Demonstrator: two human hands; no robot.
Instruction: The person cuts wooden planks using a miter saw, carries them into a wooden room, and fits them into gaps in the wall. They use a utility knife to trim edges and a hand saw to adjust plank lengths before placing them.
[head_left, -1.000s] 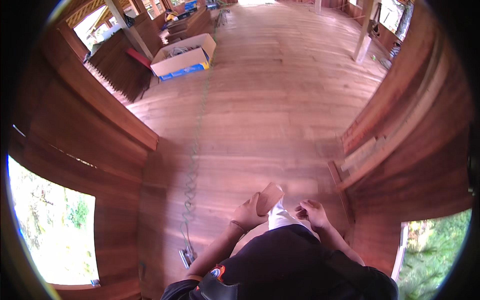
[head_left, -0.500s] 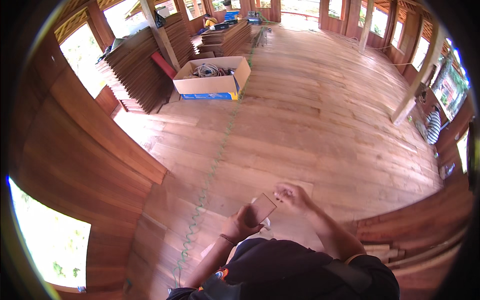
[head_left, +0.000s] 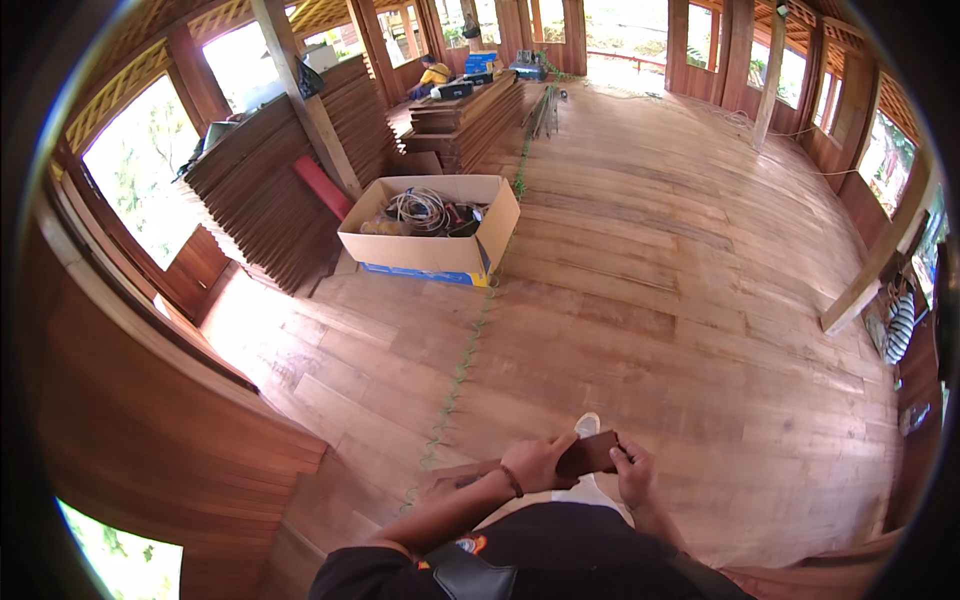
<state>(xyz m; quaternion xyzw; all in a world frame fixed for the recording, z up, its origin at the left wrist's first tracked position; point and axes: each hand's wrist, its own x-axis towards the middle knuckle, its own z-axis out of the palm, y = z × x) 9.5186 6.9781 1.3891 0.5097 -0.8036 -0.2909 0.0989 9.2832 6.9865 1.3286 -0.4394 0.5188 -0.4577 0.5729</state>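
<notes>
Wall panel (head_left: 190, 440): well to L of L hand; nearest hard edge on that side, by the look of it.
Board stack (head_left: 285, 170): far fwd-L of L hand; uneven ends exposed.
Cardboard box (head_left: 410, 251): fwd-L of both hands, well apart; cable coil (head_left: 421, 211) held inside, box rim above floor.
Green hose (head_left: 460, 376): laid along floor, fwd-L of L hand; judged a snag risk underfoot.
L hand (head_left: 538, 463): closed round L end of wood piece (head_left: 587, 456).
Wood piece: held up off floor, btwn L & R hands, flat & dark brown. Step in hand judged: two-handed hold/handling. Any turn or shift would prob. call for one end to be gripped firmly while the other is let go.
R hand (head_left: 634, 472): R end of piece apparently pinched btwn thumb & fingers; exact finger contact can't be told.
Floor (head_left: 740, 400): wide open room fwd & R of R hand; no obstacle seen close by.
Post (head_left: 880, 268): far fwd-R of R hand; its foot well out of arm's way.
</notes>
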